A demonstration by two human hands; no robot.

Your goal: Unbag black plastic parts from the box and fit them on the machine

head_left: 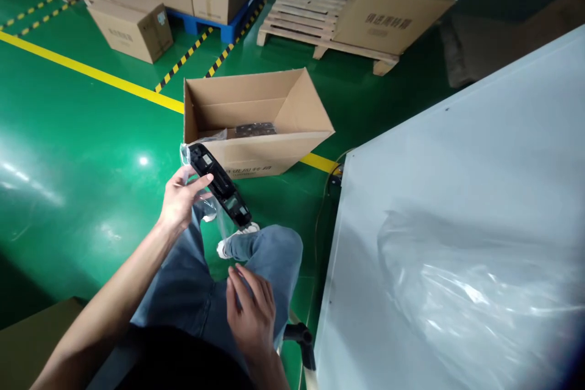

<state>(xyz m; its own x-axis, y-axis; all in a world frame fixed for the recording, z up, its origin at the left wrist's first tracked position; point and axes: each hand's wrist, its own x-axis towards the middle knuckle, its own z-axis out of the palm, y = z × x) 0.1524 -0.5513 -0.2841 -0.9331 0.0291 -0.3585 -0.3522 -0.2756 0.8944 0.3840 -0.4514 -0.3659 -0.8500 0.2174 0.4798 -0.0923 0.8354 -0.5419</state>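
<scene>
My left hand (183,195) grips a long black plastic part (222,186) with rounded ends and recessed sections along its face. A clear plastic bag (185,155) hangs around and behind the part, caught in the same fingers. Both are held above the floor, at the near left corner of an open cardboard box (260,155). Inside that box lie a dark item (256,129) and some clear plastic. Over my right thigh, my right hand (250,304) is half curled, its fingers close together; whether anything small sits in them is hidden.
A white table (361,256) stands to my right, with clear plastic sheeting (475,292) on it. Beyond the open box are a closed carton (132,24), a blue pallet (228,30) with cartons, and a wooden pallet (301,15) bearing a large carton (393,12).
</scene>
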